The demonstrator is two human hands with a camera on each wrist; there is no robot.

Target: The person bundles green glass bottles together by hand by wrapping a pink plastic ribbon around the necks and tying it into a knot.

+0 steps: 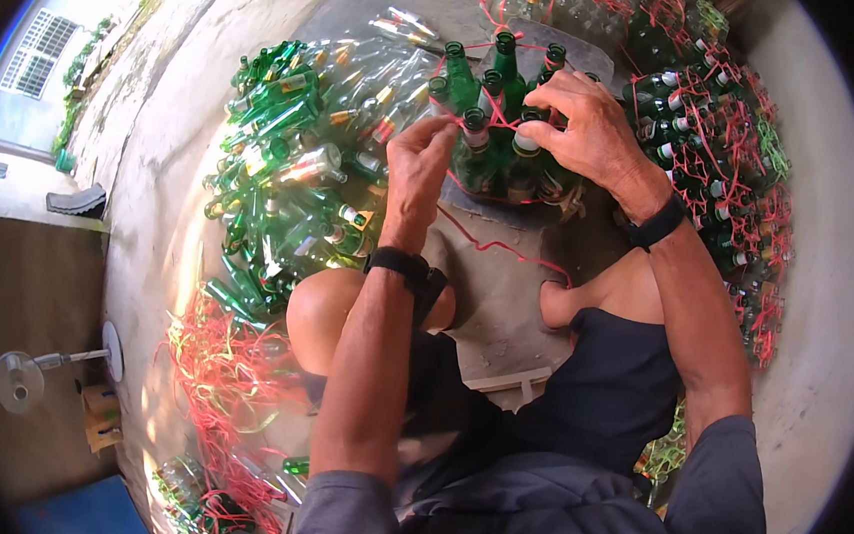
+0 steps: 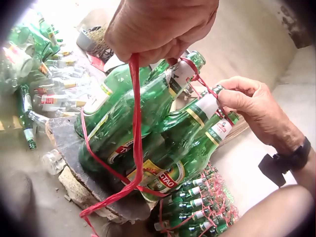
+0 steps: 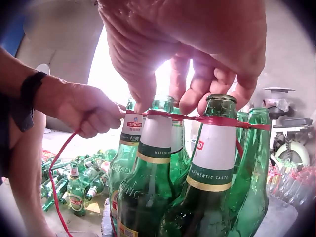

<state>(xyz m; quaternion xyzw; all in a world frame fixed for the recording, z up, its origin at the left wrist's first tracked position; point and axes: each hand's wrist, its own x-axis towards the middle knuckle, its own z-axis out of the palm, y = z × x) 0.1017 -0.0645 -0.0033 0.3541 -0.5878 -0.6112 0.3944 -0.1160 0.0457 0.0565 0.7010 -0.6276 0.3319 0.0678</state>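
Note:
Several green bottles (image 1: 504, 67) stand upright in a tight cluster on a dark board (image 2: 64, 133). Red twine (image 3: 212, 121) runs round their necks, and another strand crosses lower round their bodies. My left hand (image 1: 420, 171) pinches the twine at the near left of the necks; a loose length (image 2: 137, 113) hangs from its curled fingers. Over the near right necks, my right hand (image 1: 598, 135) has thumb and fingers bent round a bottle top, as the right wrist view (image 3: 187, 54) shows. Labels face outward on the nearest bottles (image 3: 210, 153).
Loose green and clear bottles (image 1: 275, 155) lie piled at the left. Bundled bottles tied with red twine (image 1: 715, 179) line the right side, others stand behind the board. A tangle of red twine (image 1: 238, 373) lies at the lower left, near a fan (image 1: 19, 381).

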